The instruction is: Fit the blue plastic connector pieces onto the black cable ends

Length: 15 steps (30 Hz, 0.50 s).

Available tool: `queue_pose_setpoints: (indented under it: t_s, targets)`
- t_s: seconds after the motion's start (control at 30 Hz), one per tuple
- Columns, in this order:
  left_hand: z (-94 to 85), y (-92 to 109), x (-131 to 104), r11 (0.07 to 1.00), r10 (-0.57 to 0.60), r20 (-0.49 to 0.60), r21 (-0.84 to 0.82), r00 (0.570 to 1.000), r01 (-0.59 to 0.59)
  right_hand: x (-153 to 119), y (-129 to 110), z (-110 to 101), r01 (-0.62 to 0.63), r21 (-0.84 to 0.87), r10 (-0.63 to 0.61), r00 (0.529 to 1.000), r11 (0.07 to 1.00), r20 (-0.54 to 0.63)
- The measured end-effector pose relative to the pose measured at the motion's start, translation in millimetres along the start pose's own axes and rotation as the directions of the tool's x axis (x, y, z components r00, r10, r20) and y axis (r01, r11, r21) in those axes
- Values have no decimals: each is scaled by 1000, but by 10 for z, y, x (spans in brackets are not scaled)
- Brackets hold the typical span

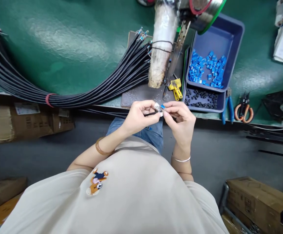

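Small blue plastic piece (162, 106) by the end of a thin black cable (150, 113), between the left hand (140, 115) and the right hand (183, 117) at the near edge of a green bench (78, 71)

The left hand, with white-wrapped fingertips (157, 106), pinches the cable; the right stands narrow at the blue piece, but I cannot tell whether it clasps it; just beyond lies a yellow plastic tool (175, 87); farther right, a dark blue plastic tray (236, 48) of blue pieces (216, 68), then blue-handled pliers (230, 109) and orange-handled cutters (244, 112); leftward, a thick black cable bundle (90, 97)
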<state>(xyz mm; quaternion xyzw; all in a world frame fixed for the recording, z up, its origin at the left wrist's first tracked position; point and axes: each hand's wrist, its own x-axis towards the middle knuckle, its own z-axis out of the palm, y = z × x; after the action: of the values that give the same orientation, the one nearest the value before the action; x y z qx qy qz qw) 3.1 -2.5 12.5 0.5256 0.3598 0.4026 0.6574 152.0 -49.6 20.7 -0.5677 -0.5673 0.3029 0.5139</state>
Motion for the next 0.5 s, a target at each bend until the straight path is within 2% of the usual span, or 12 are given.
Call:
queue_pose_setpoints:
  t_s: [0.13,0.33,0.5]
  targets:
    - [3,-38,-28,998,60,-10,31,998,-60,-25,3,27,43,-41,-43,999,998,-20]
    - [-28,-44,-23,999,43,19,0,999,-43,-70,-2,85,243,-294,-276,958,924,-73]
    - [-54,-22,-7,1000,-1,48,-19,999,2,-81,-4,82,193,-258,-223,971,947,-90]
